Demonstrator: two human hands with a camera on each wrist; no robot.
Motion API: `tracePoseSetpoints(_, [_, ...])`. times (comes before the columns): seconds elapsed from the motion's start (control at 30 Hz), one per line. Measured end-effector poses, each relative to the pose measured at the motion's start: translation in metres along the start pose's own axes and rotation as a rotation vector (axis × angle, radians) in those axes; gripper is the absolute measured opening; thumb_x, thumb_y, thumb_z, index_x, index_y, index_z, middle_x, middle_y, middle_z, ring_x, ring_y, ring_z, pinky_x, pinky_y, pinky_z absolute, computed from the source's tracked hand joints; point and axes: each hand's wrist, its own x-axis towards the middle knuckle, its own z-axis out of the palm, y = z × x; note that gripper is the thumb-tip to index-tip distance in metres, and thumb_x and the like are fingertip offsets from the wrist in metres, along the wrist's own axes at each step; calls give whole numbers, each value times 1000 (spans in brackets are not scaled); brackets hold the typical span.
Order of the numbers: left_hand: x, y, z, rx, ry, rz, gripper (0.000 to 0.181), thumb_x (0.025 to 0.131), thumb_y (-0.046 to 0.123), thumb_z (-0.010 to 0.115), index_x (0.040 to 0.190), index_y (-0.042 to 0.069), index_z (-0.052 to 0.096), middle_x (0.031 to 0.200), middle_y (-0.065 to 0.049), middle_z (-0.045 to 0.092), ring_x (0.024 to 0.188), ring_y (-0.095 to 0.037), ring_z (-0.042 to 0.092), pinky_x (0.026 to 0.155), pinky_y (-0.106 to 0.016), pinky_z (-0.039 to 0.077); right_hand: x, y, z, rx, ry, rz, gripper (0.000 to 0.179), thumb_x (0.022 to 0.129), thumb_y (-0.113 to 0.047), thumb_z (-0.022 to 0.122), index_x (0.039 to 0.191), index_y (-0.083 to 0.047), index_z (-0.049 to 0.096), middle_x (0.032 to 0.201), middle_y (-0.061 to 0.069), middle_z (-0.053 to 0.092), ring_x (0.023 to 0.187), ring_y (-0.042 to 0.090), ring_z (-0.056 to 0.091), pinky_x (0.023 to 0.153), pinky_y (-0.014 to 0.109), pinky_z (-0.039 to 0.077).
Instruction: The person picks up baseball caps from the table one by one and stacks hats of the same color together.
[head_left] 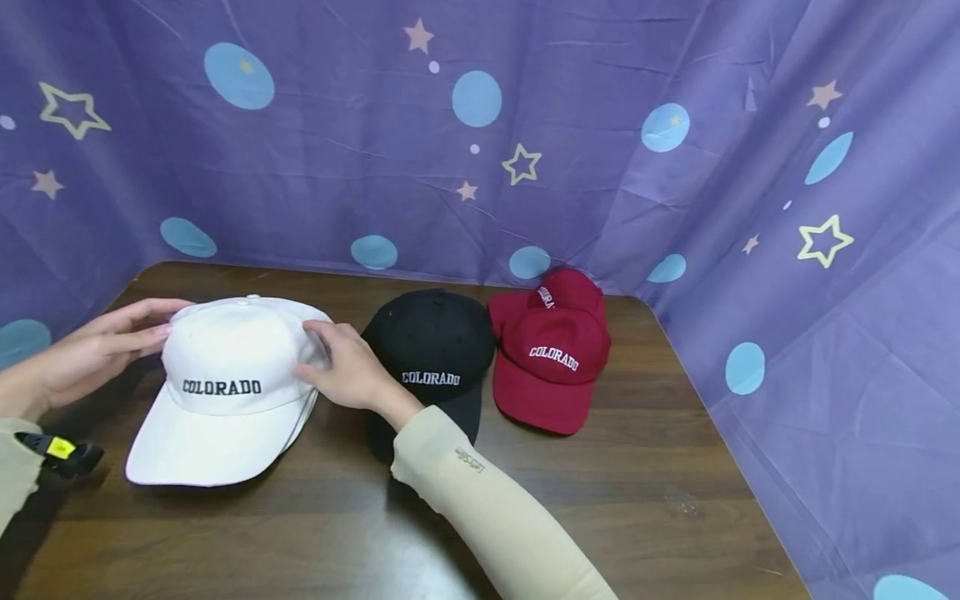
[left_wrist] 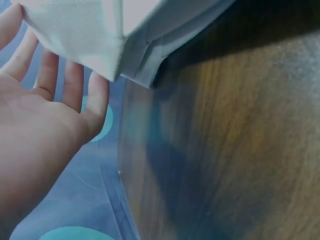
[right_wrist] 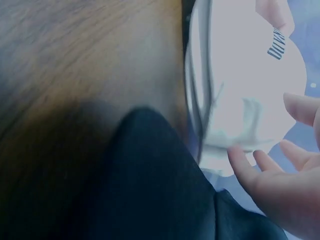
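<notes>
A white cap (head_left: 240,350) with dark COLORADO lettering lies at the left of the table, on top of other white caps whose brim edges (right_wrist: 196,75) show beneath it in the right wrist view. My left hand (head_left: 112,342) is at its left side, fingers extended and the fingertips right at the crown. In the left wrist view the fingers (left_wrist: 73,82) are spread loosely along the white fabric. On the opposite side is my right hand (head_left: 348,367), thumb and fingers apart at the crown's edge. Its fingertips (right_wrist: 240,160) sit close by the cap in the right wrist view.
A black cap (head_left: 431,342) stands in the middle, partly behind my right forearm. To its right, two red caps (head_left: 555,358) overlap. The brown wooden table (head_left: 645,500) meets a purple curtain (head_left: 570,100) with stars and dots at the back and sides.
</notes>
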Motion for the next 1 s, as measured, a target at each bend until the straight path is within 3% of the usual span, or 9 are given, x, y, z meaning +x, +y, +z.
tracePoseSetpoints(0.13, [-2,4,-1,-1,46,0,45,114,8,44,159,13,41,141,24,53,125,10,50,92,-12,43,-13,3,-17,126,-26,-27,63,102,-24,73,159,-14,48,153,10,51,130,21,61,95,13,50])
tracePoseSetpoints(0.27, [-5,17,-2,2,156,15,44,114,8,45,155,23,46,140,22,47,120,9,49,91,-8,44,-31,4,-45,274,-6,-66,58,102,-15,73,156,-12,51,154,10,52,132,19,61,102,21,53])
tracePoseSetpoints(0.37, [-5,35,3,2,254,58,41,113,9,48,152,23,48,134,18,49,115,7,51,90,-5,43,-46,9,-73,353,21,-121,53,102,-9,71,152,-8,55,151,10,57,128,18,64,106,27,53])
tracePoseSetpoints(0.53, [-3,71,16,-20,388,164,37,110,5,55,145,13,57,125,12,58,112,3,54,92,-9,40,-75,25,-123,419,84,-203,44,102,-3,68,145,-3,59,141,18,64,123,37,68,105,31,55])
tracePoseSetpoints(0.63, [-3,95,28,53,435,192,36,109,6,58,144,13,59,124,14,59,114,2,52,91,-11,37,-92,37,-151,426,147,-198,41,102,-2,68,142,-1,61,136,25,66,121,44,68,104,33,56])
tracePoseSetpoints(0.7, [-1,109,37,63,442,221,35,107,5,61,141,12,62,122,13,61,112,1,54,90,-10,40,-104,46,-168,422,188,-176,40,102,-3,68,141,0,62,134,26,66,121,45,68,103,34,56])
tracePoseSetpoints(0.83, [5,136,59,55,425,276,33,105,-2,61,136,9,65,119,7,63,104,-4,57,85,-11,46,-126,70,-196,373,262,-126,39,102,-4,68,141,-4,63,132,18,69,119,34,70,102,33,57])
tracePoseSetpoints(1.0, [15,159,89,-29,367,337,29,104,-3,61,133,2,65,117,2,66,101,-11,61,83,-15,49,-152,102,-222,313,377,-76,36,103,-4,67,138,-1,65,126,16,72,111,18,73,97,27,57])
